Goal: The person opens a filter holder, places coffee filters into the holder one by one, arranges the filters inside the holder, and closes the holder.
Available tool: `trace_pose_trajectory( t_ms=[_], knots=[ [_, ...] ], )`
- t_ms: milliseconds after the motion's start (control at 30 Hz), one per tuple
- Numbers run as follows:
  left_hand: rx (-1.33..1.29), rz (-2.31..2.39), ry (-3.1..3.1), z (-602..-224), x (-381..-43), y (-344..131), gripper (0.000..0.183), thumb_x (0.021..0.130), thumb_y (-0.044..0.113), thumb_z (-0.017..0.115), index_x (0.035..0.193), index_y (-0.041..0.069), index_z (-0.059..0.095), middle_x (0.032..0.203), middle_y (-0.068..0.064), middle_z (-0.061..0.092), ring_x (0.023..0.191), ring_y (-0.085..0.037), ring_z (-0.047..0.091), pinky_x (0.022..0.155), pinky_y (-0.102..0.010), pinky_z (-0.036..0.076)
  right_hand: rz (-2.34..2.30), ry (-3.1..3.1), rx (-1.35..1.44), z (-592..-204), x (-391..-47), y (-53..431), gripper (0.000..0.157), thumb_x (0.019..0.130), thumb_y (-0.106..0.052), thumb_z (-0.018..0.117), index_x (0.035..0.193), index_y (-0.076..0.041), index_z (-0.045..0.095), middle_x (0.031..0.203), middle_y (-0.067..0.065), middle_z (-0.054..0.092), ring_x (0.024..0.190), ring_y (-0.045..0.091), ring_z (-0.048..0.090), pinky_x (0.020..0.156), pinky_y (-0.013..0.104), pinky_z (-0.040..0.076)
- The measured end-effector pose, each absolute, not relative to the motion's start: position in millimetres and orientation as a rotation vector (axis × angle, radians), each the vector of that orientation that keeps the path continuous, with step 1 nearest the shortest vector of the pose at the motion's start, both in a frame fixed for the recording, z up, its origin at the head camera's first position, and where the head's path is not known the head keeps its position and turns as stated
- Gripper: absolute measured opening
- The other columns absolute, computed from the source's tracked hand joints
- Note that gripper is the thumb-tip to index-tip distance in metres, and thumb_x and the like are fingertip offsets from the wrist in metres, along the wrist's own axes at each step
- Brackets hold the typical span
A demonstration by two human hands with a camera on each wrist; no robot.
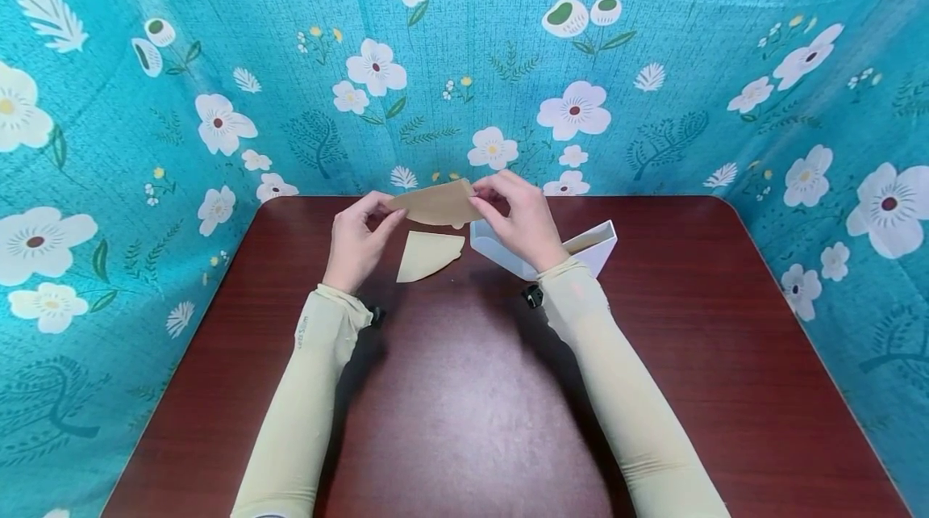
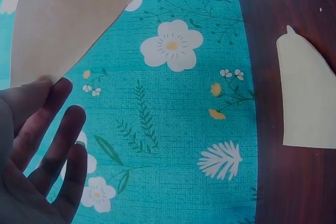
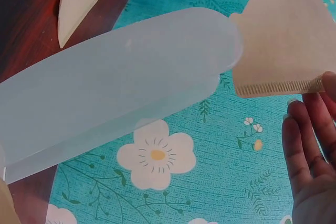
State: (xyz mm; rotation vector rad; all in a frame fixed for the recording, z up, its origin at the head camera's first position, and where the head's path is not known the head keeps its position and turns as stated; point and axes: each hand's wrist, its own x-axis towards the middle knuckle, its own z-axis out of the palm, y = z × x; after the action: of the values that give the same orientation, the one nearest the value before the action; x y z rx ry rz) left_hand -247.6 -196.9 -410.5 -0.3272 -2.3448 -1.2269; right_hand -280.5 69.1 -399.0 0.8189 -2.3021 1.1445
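A tan paper coffee filter [image 1: 435, 203] is held up above the far part of the table, its crimped seam plain in the right wrist view. My left hand [image 1: 360, 236] pinches one end between thumb and forefinger. At the other end my right hand [image 1: 518, 215] pinches the filter [image 3: 283, 40] near the seam. A second coffee filter [image 1: 430, 256] lies flat on the table below, also in the left wrist view [image 2: 307, 93]. Behind my right hand stands a white holder [image 1: 598, 248] with an open slot and something tan inside; the hand hides part of it.
A dark red-brown table [image 1: 450, 397] spreads beneath both arms. Blue flowered cloth [image 1: 464, 58] hangs along its back and sides. Close to the right wrist camera, a pale rounded panel [image 3: 131, 66] blocks part of that view.
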Motion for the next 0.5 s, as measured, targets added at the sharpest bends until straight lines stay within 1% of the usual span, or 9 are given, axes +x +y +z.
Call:
trace_pose_trajectory(
  t_ms=[100,267,333,500],
  knots=[
    [-0.332,-1.243,-2.336,-409,-248,-195,0.014,0.094,0.018,0.078,0.103,0.008,0.075,0.092,-0.01,0.076,0.085,-0.019,0.067,0.072,-0.031,0.046,1.155,-2.285,0.821,-397,-280,69,0.011,0.097,-0.017,0.074,0.105,-0.009,0.077,0.097,0.006,0.073,0.089,0.018,0.066,0.08,0.036,0.055],
    [-0.333,-1.329,-2.328,-413,-248,-190,0.017,0.094,0.02,0.078,0.104,0.007,0.072,0.094,-0.011,0.076,0.087,-0.019,0.068,0.078,-0.038,0.051,1.17,-2.274,0.797,-398,-278,71,0.01,0.098,-0.015,0.073,0.103,-0.008,0.078,0.095,0.006,0.074,0.085,0.019,0.066,0.077,0.034,0.053],
    [-0.332,-1.356,-2.347,-416,-249,-187,0.017,0.095,0.022,0.078,0.103,0.007,0.072,0.093,-0.011,0.076,0.087,-0.018,0.068,0.078,-0.035,0.052,1.179,-2.267,0.791,-398,-277,71,0.009,0.098,-0.014,0.073,0.102,-0.008,0.078,0.094,0.006,0.074,0.084,0.018,0.065,0.076,0.034,0.053],
    [-0.325,-1.381,-2.393,-424,-252,-180,0.018,0.096,0.024,0.076,0.101,0.007,0.075,0.093,-0.011,0.076,0.086,-0.017,0.067,0.074,-0.024,0.048,1.199,-2.263,0.79,-399,-277,74,0.01,0.097,-0.015,0.073,0.103,-0.008,0.078,0.095,0.005,0.074,0.085,0.018,0.066,0.077,0.034,0.055]
  ],
)
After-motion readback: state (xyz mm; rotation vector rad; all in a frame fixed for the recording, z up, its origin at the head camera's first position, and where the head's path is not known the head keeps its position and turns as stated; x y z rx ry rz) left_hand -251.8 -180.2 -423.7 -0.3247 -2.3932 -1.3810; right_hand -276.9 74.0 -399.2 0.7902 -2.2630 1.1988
